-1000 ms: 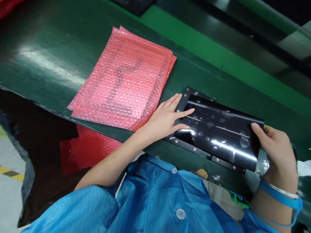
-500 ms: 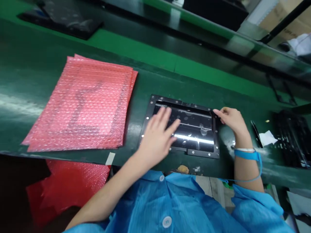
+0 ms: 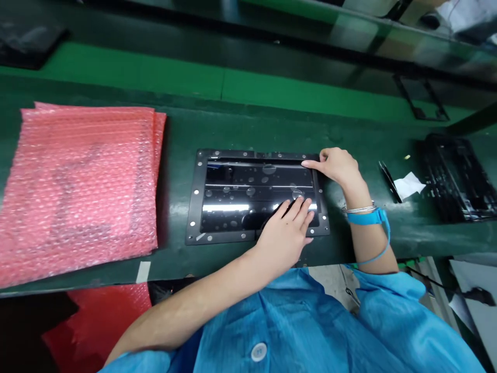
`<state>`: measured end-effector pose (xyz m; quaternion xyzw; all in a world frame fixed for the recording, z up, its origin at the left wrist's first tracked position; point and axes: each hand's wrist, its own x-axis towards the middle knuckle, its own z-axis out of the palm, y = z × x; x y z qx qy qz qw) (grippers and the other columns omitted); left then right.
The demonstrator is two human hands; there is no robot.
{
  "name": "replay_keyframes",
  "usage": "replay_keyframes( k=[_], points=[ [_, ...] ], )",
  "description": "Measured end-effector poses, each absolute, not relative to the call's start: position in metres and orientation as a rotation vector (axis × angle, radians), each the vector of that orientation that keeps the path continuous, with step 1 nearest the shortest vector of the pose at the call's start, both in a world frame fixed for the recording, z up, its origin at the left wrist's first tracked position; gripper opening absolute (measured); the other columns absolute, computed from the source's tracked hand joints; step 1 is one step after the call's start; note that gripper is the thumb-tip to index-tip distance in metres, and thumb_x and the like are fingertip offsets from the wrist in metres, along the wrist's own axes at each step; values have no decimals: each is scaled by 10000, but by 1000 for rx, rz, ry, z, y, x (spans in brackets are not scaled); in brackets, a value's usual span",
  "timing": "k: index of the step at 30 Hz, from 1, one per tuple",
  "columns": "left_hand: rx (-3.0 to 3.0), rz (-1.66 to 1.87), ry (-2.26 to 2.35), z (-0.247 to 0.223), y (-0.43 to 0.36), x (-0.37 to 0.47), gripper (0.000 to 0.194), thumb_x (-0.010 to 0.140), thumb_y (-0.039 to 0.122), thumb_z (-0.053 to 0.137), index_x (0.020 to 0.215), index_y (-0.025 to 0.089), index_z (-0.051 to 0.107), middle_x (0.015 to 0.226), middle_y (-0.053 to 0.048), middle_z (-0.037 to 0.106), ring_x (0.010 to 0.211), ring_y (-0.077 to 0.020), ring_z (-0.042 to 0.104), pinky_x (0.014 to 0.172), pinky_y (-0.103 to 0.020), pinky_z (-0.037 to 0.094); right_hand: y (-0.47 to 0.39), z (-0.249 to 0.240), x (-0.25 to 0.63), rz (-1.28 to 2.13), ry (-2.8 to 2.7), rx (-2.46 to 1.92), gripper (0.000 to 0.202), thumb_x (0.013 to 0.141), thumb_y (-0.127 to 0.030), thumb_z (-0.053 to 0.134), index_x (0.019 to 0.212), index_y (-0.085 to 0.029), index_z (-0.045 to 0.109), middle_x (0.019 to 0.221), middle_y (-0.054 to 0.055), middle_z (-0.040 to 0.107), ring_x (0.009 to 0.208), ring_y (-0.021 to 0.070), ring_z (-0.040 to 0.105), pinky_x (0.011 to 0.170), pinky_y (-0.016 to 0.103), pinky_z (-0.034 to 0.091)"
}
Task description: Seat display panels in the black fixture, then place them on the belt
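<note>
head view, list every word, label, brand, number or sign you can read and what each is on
No readable text anywhere in this view.
Dark glossy panel: bubbles and reflections, no legible lettering.
Pink bubble-wrap pouches: dark shapes show through, nothing legible.
White paper scrap: too small to tell whether anything is written on it.

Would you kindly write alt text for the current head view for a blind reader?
A person's left hand lies over a glossy black panel in a black frame, the right hand at the frame's far right corner. Pink bubble wrap lies stacked to the left on a green workbench, a white scrap to the right.
</note>
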<state>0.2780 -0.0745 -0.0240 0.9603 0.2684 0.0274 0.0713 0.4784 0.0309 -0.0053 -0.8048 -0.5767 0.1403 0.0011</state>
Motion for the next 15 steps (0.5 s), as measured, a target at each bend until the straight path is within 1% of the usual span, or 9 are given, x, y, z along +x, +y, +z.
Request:
replay_keyframes(
  k=[3,5,7,8,10,12,15],
  points=[
    [2804,121,719,-21,-60,271,488,1021,400,529,1402,103,595,1563,-155,461,1453,-300,425,1163,-455,370,29,-12,481,423,-1790,-2463,467,801,-642,690,648,-226,541,709,53,656,708,210,585,602,300,326],
    [2709,177,667,-18,-42,261,442,1020,371,533,1393,146,603,1522,-135,523,1417,-272,468,1140,-450,395,26,-17,483,386,-1749,-2417,472,869,-640,600,648,-225,571,709,66,668,729,221,607,614,301,334],
    [2623,269,780,-15,-22,249,419,1023,340,516,1405,186,591,1477,-125,571,1381,-266,499,1129,-470,399,24,-20,486,373,-1671,-2403,500,940,-613,486,645,-224,595,716,81,682,746,228,625,629,303,343],
    [2587,320,904,-13,-12,243,419,1020,325,513,1414,202,582,1456,-126,587,1369,-278,504,1132,-496,388,23,-22,487,366,-1627,-2406,503,960,-590,455,649,-224,605,729,88,691,756,232,632,639,304,348],
    [2527,402,1174,-9,4,236,428,996,289,532,1416,217,574,1406,-132,615,1352,-319,502,1145,-558,348,21,-22,488,336,-1550,-2416,461,969,-534,458,674,-222,624,775,96,711,785,240,643,660,306,358],
    [2500,438,1320,-6,15,235,449,960,254,569,1406,204,571,1339,-140,641,1326,-350,504,1151,-595,313,20,-20,487,298,-1504,-2410,377,959,-479,493,725,-223,639,829,91,723,807,242,646,673,308,364],
    [2498,517,1368,-5,25,241,455,915,228,608,1364,164,572,1221,-151,658,1257,-364,522,1129,-593,323,18,-15,484,295,-1438,-2365,272,922,-441,557,772,-228,637,826,65,710,794,233,637,671,308,364]
  ],
)
